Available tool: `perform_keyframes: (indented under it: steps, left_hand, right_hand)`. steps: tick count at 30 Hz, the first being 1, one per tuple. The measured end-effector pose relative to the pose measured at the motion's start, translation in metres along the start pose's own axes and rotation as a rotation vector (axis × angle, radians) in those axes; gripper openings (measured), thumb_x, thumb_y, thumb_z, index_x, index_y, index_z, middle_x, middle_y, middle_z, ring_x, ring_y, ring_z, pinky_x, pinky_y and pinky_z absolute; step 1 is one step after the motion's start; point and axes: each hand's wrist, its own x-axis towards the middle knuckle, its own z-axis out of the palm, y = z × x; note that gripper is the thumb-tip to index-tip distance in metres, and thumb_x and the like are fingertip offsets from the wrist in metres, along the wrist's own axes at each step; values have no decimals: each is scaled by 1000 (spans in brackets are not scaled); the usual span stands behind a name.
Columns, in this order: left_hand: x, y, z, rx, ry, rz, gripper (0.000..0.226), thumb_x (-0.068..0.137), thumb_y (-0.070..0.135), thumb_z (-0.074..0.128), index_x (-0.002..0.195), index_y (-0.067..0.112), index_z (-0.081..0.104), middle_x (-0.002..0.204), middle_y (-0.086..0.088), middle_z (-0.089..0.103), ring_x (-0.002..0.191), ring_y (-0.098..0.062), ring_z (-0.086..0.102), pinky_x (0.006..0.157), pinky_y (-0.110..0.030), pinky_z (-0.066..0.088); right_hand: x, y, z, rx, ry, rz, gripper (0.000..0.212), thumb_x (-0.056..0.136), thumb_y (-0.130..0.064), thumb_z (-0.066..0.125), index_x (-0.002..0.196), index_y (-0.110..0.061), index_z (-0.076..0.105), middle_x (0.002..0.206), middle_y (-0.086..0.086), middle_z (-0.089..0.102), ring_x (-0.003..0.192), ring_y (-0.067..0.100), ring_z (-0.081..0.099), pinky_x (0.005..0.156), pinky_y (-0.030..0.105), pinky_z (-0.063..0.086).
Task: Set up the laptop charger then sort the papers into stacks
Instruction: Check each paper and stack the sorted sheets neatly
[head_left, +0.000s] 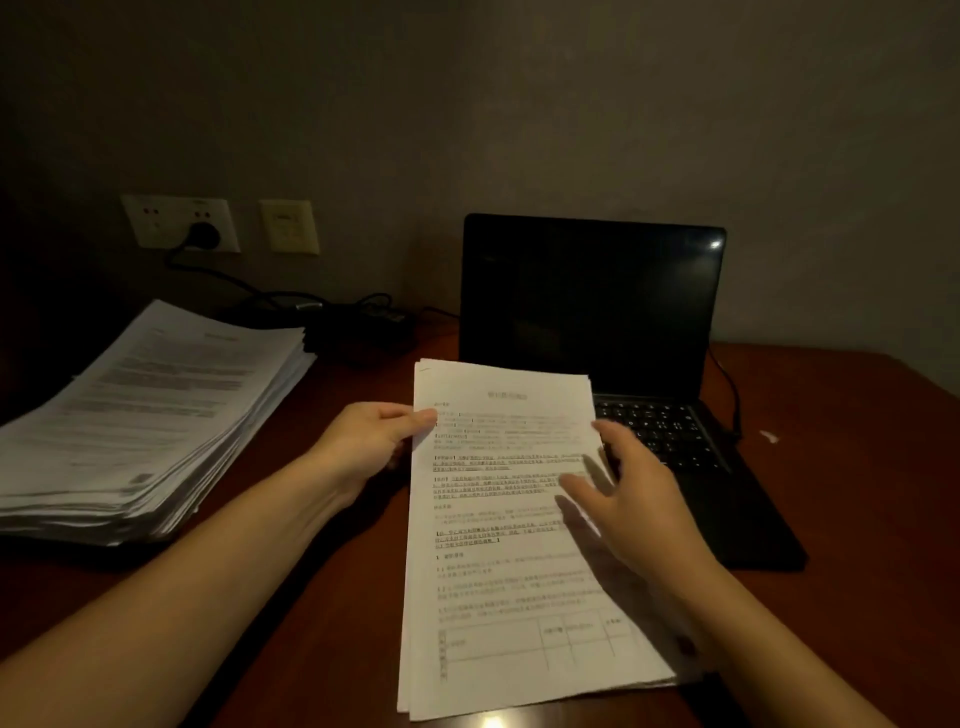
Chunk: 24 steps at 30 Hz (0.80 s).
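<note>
The grip of the left hand (363, 447) pinches the left edge of a thin sheaf (498, 571) of papers, thumb on top, near its upper corner. The right hand (639, 499) hangs over the sheaf's right margin with fingers spread, holding nothing. It is blurred, so whether the fingertips touch the top sheet cannot be told. The sheaf sits at the middle of the desk (857, 493), its far right corner overlapping the keyboard of the open laptop (592, 301).

The charger step looks done: a plug (204, 235) sits in the wall socket (156, 223), the charger brick (363, 322) lies behind, and a cable (727, 395) meets the laptop's right side. Sorting is the step in hand. The next move likely calls for peeling one sheet free and carrying it to a pile.

The tall stack (145, 415) fills the left of the desk, its far corner near the brick. Bare desk shows between stack and sheaf and to the right of the laptop. The laptop hems the sheaf in on the right.
</note>
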Motion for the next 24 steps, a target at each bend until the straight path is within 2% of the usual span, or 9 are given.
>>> perform_keyframes:
  steps: [1,2,4,6,7,10,13,17,24]
  left_hand:
    - [-1,0,1,-57,-3,15,20,91,32,70,97,14,76,94,0,78,93,-23,73,81,-37,55]
    - [-2,0,1,-134,-11,29,22,87,31,72,97,12,74,96,-3,78,93,-25,74,78,-36,57]
    - [-4,1,2,-310,-17,52,32,77,28,75,101,10,69,101,-10,77,92,-28,74,71,-36,58]
    - [-4,1,3,-455,-9,69,43,73,25,75,112,10,67,107,-12,76,95,-29,74,74,-39,59]
    - [-4,0,3,-484,-7,68,43,77,26,73,115,9,67,108,-12,75,96,-29,74,75,-40,59]
    - [-7,-6,3,-366,-52,39,32,97,33,58,113,8,71,107,-11,75,98,-27,73,85,-41,55]
    - [-8,-12,0,-285,-21,60,32,102,30,52,111,7,74,106,-10,76,101,-26,72,92,-43,54]
    - [-5,-8,-13,-382,111,51,28,98,30,60,107,7,74,102,-11,77,94,-27,74,84,-42,57]
    - [-16,-1,-10,-495,-9,45,31,95,35,58,109,11,72,110,-13,74,103,-32,71,98,-55,51]
  right_hand:
    - [3,-3,-4,98,19,19,55,90,-23,75,134,-35,44,117,-30,53,102,-21,53,84,4,47]
    - [7,-3,-7,178,39,40,59,89,-19,76,134,-37,41,108,-33,50,92,-22,53,75,3,46]
    - [17,-1,-12,290,45,101,67,85,-20,80,137,-36,39,105,-30,54,89,-12,55,77,13,48]
    - [26,3,-14,411,-11,198,55,83,-20,81,129,-23,53,105,-13,71,92,2,68,85,33,56]
    - [30,5,-14,468,-34,245,43,84,-18,80,122,-16,60,103,-5,76,89,11,74,82,39,59]
    - [35,8,-14,532,8,279,18,92,-16,73,109,-12,72,91,-2,79,81,17,77,68,34,60]
    - [38,14,-18,504,75,272,12,95,-21,69,103,-14,74,86,-5,79,76,13,76,67,33,58]
    - [40,23,-29,614,69,284,12,98,-20,64,104,-13,72,95,1,79,83,19,77,74,40,58]
    - [42,3,-12,738,-98,262,21,99,-19,61,119,-14,65,107,6,77,95,30,75,85,54,59]
